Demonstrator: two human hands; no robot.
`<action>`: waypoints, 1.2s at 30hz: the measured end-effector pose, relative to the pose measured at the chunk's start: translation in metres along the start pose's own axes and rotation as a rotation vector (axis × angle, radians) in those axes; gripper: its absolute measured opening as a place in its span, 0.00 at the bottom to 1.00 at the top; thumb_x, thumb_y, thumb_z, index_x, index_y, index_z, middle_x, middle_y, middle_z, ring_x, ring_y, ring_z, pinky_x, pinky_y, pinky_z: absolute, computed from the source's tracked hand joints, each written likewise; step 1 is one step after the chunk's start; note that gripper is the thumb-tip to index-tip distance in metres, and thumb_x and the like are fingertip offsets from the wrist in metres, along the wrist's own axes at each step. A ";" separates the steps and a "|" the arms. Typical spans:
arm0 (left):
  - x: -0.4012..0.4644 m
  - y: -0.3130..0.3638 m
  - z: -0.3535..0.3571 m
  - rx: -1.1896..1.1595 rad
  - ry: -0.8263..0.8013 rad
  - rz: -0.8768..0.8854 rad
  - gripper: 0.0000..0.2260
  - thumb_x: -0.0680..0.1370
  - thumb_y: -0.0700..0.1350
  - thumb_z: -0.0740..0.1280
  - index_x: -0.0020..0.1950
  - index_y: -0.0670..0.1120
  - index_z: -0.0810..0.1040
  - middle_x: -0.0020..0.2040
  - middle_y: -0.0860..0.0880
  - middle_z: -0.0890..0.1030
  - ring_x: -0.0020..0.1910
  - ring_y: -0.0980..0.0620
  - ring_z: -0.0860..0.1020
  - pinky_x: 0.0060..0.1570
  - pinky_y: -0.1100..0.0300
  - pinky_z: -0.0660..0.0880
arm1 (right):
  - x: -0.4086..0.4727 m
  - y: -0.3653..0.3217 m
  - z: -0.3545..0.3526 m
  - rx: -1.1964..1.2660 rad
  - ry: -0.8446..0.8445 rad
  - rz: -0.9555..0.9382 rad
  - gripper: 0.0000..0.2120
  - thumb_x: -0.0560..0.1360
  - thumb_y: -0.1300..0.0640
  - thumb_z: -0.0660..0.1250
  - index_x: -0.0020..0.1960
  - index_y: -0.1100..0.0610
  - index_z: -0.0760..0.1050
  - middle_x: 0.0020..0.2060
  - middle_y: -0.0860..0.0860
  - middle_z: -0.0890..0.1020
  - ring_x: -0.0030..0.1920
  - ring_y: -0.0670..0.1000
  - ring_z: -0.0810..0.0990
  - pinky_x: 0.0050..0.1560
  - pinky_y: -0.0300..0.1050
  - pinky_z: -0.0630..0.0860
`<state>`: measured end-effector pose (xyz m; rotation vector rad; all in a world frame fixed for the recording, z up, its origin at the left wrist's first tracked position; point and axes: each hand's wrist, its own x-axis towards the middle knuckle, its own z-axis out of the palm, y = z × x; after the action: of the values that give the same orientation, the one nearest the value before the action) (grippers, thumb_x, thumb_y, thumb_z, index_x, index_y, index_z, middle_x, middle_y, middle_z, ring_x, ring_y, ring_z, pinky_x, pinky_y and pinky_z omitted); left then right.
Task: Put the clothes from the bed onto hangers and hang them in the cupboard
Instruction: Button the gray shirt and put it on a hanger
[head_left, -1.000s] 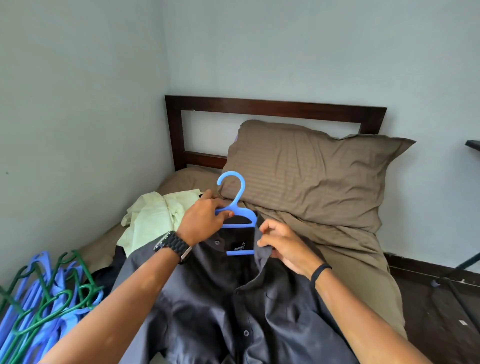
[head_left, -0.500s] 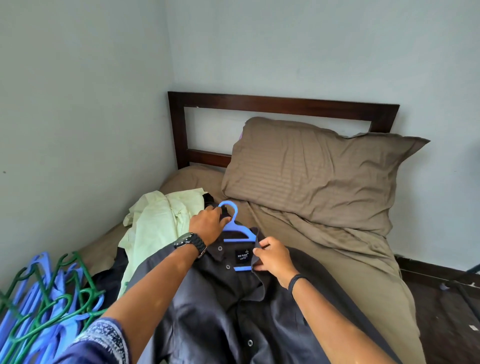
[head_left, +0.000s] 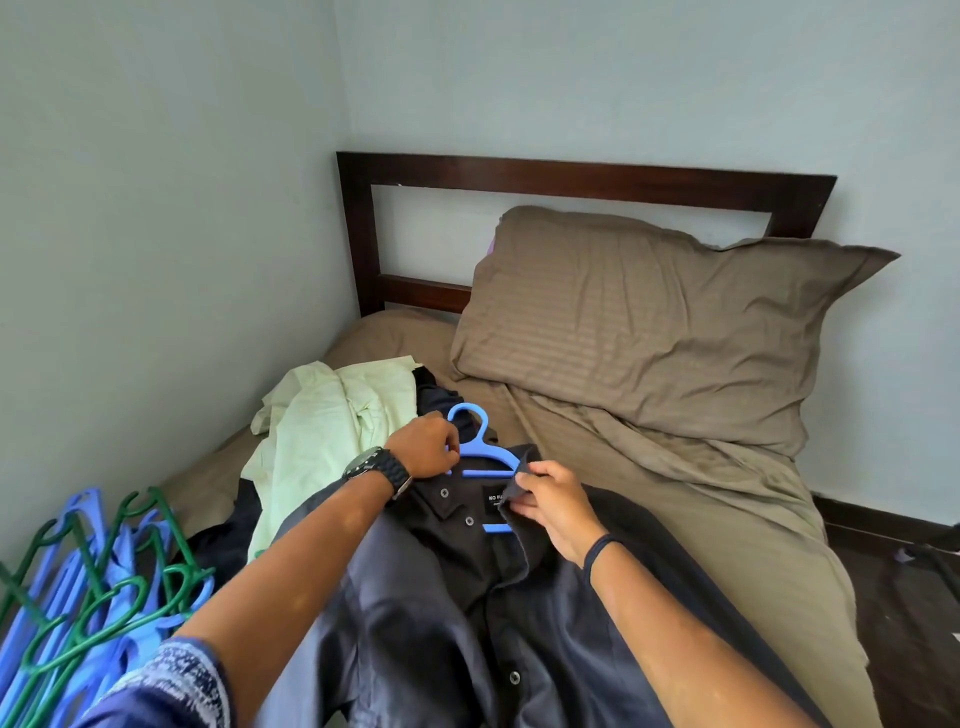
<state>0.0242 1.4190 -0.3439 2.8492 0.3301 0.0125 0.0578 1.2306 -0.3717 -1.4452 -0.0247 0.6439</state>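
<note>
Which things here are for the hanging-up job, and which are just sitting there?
For the job:
- dark shirt, pinched at the collar by the right hand
- blue hanger inside it, held by the left hand
- pale green garment, waiting on the bed
- spare hangers, blue and green

Just there:
- pillow
- headboard

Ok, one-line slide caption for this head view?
Left hand holds a blue hanger inside a dark shirt; right hand pinches its collar.
</note>
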 end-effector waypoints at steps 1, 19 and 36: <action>0.001 0.000 0.002 0.031 0.064 0.026 0.07 0.76 0.45 0.65 0.48 0.45 0.81 0.54 0.44 0.75 0.54 0.43 0.74 0.54 0.55 0.70 | -0.001 -0.003 -0.002 0.014 -0.022 -0.010 0.13 0.79 0.66 0.62 0.63 0.62 0.70 0.54 0.61 0.78 0.52 0.56 0.80 0.52 0.46 0.77; 0.000 -0.004 -0.025 -0.088 -0.127 0.138 0.05 0.72 0.45 0.73 0.45 0.45 0.84 0.47 0.49 0.78 0.49 0.53 0.74 0.54 0.53 0.69 | -0.011 0.009 -0.008 -0.741 -0.029 -0.142 0.04 0.74 0.64 0.68 0.41 0.58 0.74 0.34 0.56 0.79 0.25 0.49 0.77 0.27 0.42 0.78; -0.081 0.028 0.057 0.169 0.390 0.199 0.09 0.80 0.49 0.59 0.46 0.45 0.73 0.40 0.48 0.80 0.38 0.47 0.80 0.30 0.56 0.69 | -0.010 0.022 -0.004 -0.073 -0.061 -0.009 0.08 0.74 0.71 0.65 0.46 0.60 0.78 0.38 0.54 0.81 0.37 0.51 0.79 0.38 0.41 0.75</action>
<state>-0.0463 1.3593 -0.3894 3.0227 0.1252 0.6122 0.0421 1.2228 -0.3888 -1.4942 -0.1035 0.6857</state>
